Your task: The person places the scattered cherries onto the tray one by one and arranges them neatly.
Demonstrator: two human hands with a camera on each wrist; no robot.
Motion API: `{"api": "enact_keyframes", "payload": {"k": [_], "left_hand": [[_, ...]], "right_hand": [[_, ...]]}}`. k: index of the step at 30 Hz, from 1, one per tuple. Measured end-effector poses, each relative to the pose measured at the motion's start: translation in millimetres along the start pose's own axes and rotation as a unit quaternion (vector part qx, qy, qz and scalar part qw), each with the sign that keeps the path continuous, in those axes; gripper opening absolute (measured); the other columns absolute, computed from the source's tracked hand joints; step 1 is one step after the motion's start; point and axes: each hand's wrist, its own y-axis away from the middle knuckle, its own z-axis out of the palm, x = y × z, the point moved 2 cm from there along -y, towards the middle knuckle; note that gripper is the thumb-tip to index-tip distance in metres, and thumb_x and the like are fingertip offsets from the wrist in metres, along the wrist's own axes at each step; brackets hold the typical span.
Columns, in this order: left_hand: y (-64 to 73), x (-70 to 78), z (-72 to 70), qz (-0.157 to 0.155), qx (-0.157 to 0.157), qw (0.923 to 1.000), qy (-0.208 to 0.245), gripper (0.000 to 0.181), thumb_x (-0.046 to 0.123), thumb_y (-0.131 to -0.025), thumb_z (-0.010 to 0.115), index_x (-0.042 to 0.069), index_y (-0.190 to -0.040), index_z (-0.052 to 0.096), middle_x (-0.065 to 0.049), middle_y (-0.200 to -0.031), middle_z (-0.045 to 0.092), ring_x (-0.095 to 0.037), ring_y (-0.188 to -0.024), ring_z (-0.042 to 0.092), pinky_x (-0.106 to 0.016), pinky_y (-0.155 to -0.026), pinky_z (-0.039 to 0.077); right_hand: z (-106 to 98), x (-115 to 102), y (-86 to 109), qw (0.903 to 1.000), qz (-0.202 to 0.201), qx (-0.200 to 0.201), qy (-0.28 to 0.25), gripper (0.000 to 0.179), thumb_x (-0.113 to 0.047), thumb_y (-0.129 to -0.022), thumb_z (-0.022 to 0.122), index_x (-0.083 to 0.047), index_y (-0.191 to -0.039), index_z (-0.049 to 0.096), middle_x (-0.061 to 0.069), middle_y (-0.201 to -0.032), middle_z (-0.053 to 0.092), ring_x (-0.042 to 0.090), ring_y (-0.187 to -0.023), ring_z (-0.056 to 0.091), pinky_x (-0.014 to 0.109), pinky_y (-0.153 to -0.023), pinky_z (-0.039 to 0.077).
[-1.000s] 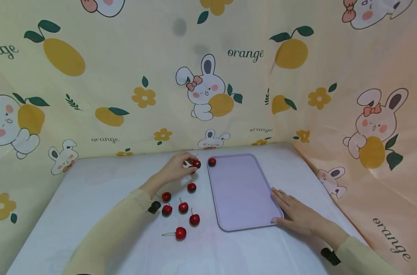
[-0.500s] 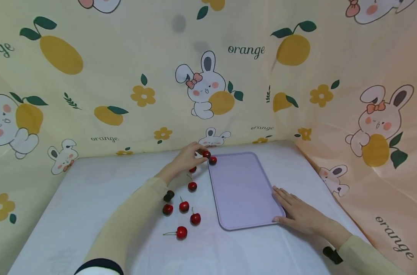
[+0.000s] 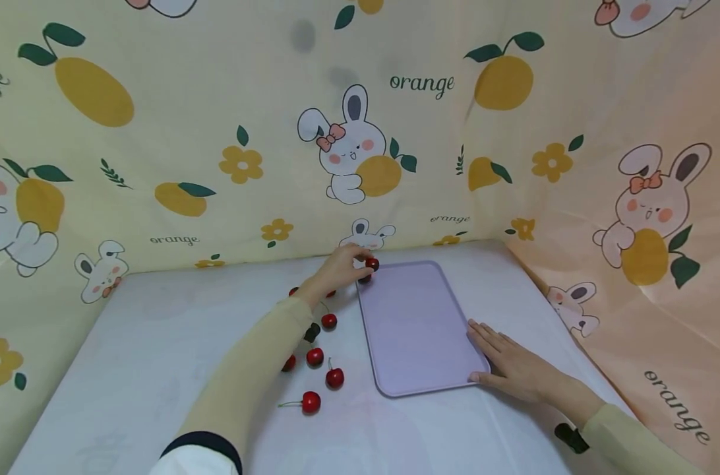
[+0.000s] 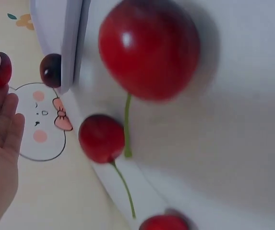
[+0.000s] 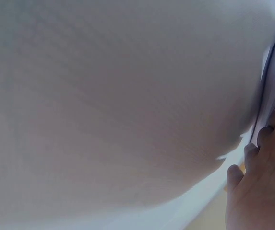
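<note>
My left hand (image 3: 342,267) pinches a dark red cherry (image 3: 372,264) between thumb and fingertips, above the far left corner of a flat lilac tray (image 3: 422,330). In the left wrist view the pinched cherry (image 4: 3,70) shows at the left edge. Just below it, another cherry (image 3: 364,279) sits in that tray corner, partly covered by the hand. My right hand (image 3: 514,363) lies with straight fingers against the tray's right edge near its front corner. In the right wrist view its fingers (image 5: 252,153) touch the tray's side wall (image 5: 274,72).
Left of the tray, several cherries with green stems lie on the white cloth, among them one at the front (image 3: 311,402) and one near the tray (image 3: 329,321). My left forearm (image 3: 259,356) partly covers others. A patterned curtain (image 3: 235,86) rises behind the table.
My left hand has carried the pinched cherry right and away from me, from beside the tray to over its far left corner. The right hand has stayed at the tray's edge.
</note>
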Motion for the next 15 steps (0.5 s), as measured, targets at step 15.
{"api": "enact_keyframes", "payload": {"k": [15], "left_hand": [[-20.1, 1.2, 29.6, -0.020, 0.022, 0.9995, 0.005, 0.031, 0.015, -0.095, 0.077, 0.005, -0.124, 0.071, -0.013, -0.134, 0.068, -0.028, -0.123, 0.063, -0.040, -0.105, 0.051]], "right_hand": [[2.1, 2.4, 0.3, 0.9999, -0.007, 0.008, -0.002, 0.088, -0.060, -0.100, 0.058, -0.002, -0.162, 0.031, 0.017, -0.170, 0.025, 0.041, -0.153, 0.027, 0.057, -0.120, 0.029]]}}
